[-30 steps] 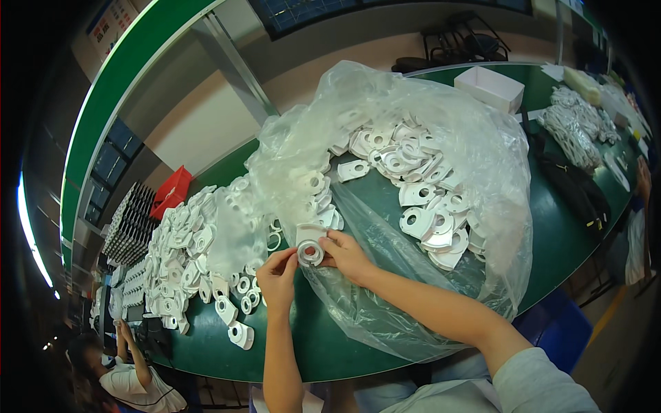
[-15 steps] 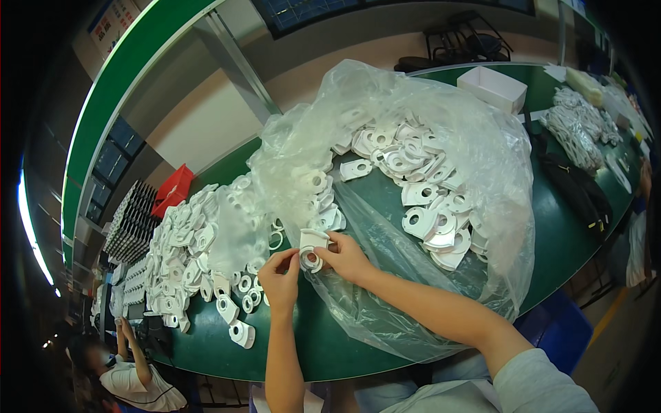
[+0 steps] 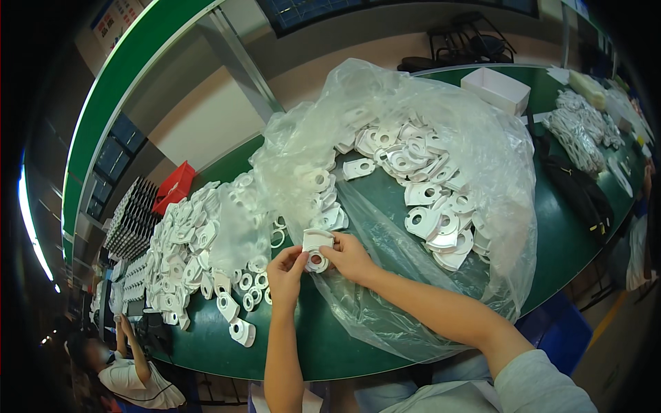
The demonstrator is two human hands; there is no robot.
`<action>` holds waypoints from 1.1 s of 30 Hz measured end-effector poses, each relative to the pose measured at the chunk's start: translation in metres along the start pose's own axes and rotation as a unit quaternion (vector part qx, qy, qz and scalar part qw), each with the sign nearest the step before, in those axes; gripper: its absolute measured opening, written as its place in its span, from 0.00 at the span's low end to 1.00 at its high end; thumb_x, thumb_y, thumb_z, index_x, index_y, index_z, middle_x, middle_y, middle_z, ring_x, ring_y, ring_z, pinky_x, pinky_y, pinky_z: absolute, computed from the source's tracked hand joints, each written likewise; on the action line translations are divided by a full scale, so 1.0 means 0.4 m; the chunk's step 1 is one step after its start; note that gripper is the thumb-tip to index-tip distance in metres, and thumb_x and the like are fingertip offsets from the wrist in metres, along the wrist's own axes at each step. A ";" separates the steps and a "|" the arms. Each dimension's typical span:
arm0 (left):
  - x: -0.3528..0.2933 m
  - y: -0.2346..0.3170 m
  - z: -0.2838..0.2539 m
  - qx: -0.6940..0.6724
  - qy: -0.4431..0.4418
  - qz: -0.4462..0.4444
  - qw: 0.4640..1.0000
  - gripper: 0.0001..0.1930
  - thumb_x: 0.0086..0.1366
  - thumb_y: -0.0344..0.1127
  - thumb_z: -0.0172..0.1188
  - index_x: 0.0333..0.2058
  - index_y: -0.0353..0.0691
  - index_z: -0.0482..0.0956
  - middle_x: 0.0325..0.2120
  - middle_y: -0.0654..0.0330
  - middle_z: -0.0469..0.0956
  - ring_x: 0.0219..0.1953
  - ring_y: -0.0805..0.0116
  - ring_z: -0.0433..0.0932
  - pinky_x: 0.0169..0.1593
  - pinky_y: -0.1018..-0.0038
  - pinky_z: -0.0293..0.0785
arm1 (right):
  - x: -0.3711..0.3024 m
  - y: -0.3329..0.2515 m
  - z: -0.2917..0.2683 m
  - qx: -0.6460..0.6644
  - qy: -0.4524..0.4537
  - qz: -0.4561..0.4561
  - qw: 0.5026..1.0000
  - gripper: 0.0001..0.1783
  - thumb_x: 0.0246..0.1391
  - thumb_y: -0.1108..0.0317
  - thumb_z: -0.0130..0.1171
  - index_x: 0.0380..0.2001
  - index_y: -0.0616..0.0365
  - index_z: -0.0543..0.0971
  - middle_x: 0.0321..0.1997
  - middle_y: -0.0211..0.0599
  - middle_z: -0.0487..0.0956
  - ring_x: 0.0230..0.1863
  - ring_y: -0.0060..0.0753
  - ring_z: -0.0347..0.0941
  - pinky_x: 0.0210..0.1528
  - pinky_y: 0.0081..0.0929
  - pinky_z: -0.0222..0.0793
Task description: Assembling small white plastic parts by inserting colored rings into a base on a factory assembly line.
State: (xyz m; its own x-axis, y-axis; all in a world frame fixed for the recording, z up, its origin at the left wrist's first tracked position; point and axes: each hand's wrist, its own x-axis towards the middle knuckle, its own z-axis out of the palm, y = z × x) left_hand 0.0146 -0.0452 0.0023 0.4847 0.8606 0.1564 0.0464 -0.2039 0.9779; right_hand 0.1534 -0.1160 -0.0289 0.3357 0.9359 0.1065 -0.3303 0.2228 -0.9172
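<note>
Between my two hands is a white plastic part [image 3: 317, 240] with a curved plate at the top and a round, ringed hole at its lower end. My left hand [image 3: 286, 272] pinches its left edge with thumb and finger. From the other side my right hand [image 3: 349, 259] grips it, thumb pressed near the ring. Beneath lies a clear plastic bag [image 3: 372, 303], spread open around a heap of similar white parts [image 3: 406, 155]. Left of my hands, small white rings [image 3: 246, 281] lie beside a larger pile of white parts [image 3: 180, 251].
A red bin [image 3: 175, 187] and stacked dark trays [image 3: 132, 220] stand at the far left. Toward the back right are a white box [image 3: 497, 89], bundled white cords [image 3: 578, 131] and a black bag [image 3: 577, 186]. Another person [image 3: 138, 378] works at the lower left.
My left hand has shifted slightly right and closed onto the part's edge. The part has turned a little, its ring now facing me lower down. My right hand has barely moved.
</note>
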 end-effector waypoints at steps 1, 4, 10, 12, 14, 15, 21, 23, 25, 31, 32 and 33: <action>0.001 -0.003 -0.001 -0.014 -0.023 -0.022 0.999 0.08 0.57 0.26 0.59 0.37 0.31 0.76 0.29 0.62 0.77 0.30 0.78 0.74 0.34 0.83 0.69 | 0.000 -0.002 -0.002 -0.003 -0.001 0.005 1.000 0.15 0.53 0.73 0.51 0.44 0.68 0.71 0.32 0.37 0.78 0.29 0.21 0.75 0.29 0.21 0.71; 0.000 0.005 0.000 -0.031 -0.042 -0.038 0.998 0.09 0.59 0.27 0.57 0.38 0.31 0.75 0.30 0.62 0.77 0.31 0.77 0.75 0.34 0.83 0.69 | 0.004 0.006 -0.004 0.009 -0.002 0.008 1.000 0.15 0.53 0.73 0.50 0.44 0.67 0.72 0.32 0.37 0.78 0.29 0.22 0.75 0.28 0.20 0.71; 0.004 0.003 -0.010 -0.150 -0.053 -0.113 0.981 0.07 0.58 0.26 0.56 0.36 0.32 0.74 0.32 0.61 0.76 0.32 0.74 0.76 0.38 0.78 0.74 | 0.000 -0.003 0.000 0.069 -0.018 0.045 0.996 0.16 0.52 0.73 0.52 0.46 0.66 0.69 0.32 0.38 0.78 0.30 0.23 0.76 0.29 0.21 0.73; 0.003 0.004 -0.009 -0.151 -0.050 -0.113 0.981 0.07 0.58 0.26 0.56 0.36 0.33 0.74 0.32 0.61 0.76 0.32 0.73 0.76 0.39 0.76 0.75 | -0.005 -0.014 0.002 0.075 -0.001 0.055 0.996 0.17 0.52 0.74 0.53 0.46 0.64 0.68 0.32 0.38 0.78 0.30 0.25 0.76 0.28 0.22 0.73; 0.001 0.005 -0.005 -0.153 -0.048 -0.114 0.980 0.07 0.57 0.26 0.56 0.35 0.33 0.74 0.32 0.61 0.76 0.32 0.72 0.77 0.40 0.75 0.75 | -0.005 -0.019 -0.005 0.080 0.017 0.066 0.994 0.17 0.51 0.74 0.53 0.46 0.63 0.67 0.32 0.39 0.78 0.30 0.26 0.76 0.28 0.23 0.74; 0.003 0.006 -0.002 -0.157 -0.052 -0.113 0.980 0.07 0.57 0.26 0.56 0.35 0.33 0.74 0.31 0.61 0.76 0.32 0.73 0.76 0.39 0.76 0.75 | 0.000 -0.021 -0.012 0.075 -0.003 0.072 0.995 0.18 0.51 0.74 0.54 0.46 0.62 0.66 0.32 0.39 0.78 0.31 0.27 0.77 0.28 0.24 0.74; -0.003 0.005 -0.016 -0.114 -0.055 -0.075 0.989 0.05 0.57 0.25 0.57 0.33 0.33 0.75 0.28 0.63 0.76 0.29 0.78 0.74 0.33 0.82 0.68 | 0.002 -0.047 -0.008 0.059 -0.049 0.121 0.990 0.20 0.51 0.73 0.57 0.48 0.60 0.67 0.37 0.41 0.77 0.34 0.30 0.77 0.30 0.27 0.77; -0.003 0.016 -0.007 -0.099 -0.053 -0.066 0.991 0.05 0.56 0.25 0.58 0.33 0.33 0.76 0.26 0.64 0.76 0.26 0.80 0.72 0.30 0.85 0.65 | 0.006 -0.052 -0.018 0.051 -0.054 0.132 0.988 0.21 0.50 0.73 0.57 0.49 0.61 0.67 0.38 0.42 0.76 0.35 0.31 0.77 0.32 0.28 0.78; -0.002 0.022 -0.003 -0.073 -0.062 -0.038 0.995 0.06 0.56 0.26 0.59 0.34 0.33 0.76 0.26 0.64 0.76 0.27 0.80 0.72 0.31 0.84 0.66 | 0.011 -0.048 -0.027 0.086 -0.061 0.139 0.985 0.22 0.50 0.74 0.58 0.50 0.64 0.67 0.40 0.42 0.76 0.37 0.32 0.77 0.35 0.30 0.79; -0.018 0.047 0.031 -0.031 -0.041 -0.017 0.999 0.08 0.58 0.27 0.58 0.37 0.32 0.75 0.31 0.62 0.78 0.30 0.77 0.75 0.32 0.82 0.69 | 0.015 -0.038 -0.018 0.161 -0.009 0.124 0.979 0.19 0.50 0.76 0.57 0.47 0.65 0.69 0.40 0.41 0.76 0.38 0.33 0.77 0.37 0.31 0.79; -0.017 0.046 0.027 -0.031 -0.039 -0.018 0.999 0.08 0.58 0.27 0.58 0.37 0.32 0.75 0.31 0.62 0.78 0.30 0.77 0.75 0.32 0.82 0.69 | 0.015 -0.036 -0.016 0.161 -0.010 0.125 0.979 0.19 0.50 0.76 0.57 0.47 0.65 0.69 0.40 0.41 0.76 0.38 0.33 0.77 0.37 0.31 0.79; -0.015 0.046 0.023 0.003 -0.059 -0.011 0.998 0.10 0.57 0.27 0.59 0.37 0.31 0.75 0.31 0.61 0.78 0.31 0.77 0.75 0.31 0.82 0.70 | 0.015 -0.036 -0.014 0.152 0.004 0.126 0.980 0.18 0.50 0.76 0.57 0.46 0.64 0.69 0.39 0.41 0.76 0.38 0.32 0.77 0.36 0.30 0.79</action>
State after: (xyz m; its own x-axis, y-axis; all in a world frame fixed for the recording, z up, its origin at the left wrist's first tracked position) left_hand 0.0204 -0.0586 0.0180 0.5834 0.8038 0.1164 0.0628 -0.1876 0.9802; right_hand 0.1652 -0.1149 -0.0173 0.2158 0.9699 -0.1126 -0.6510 0.0569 -0.7569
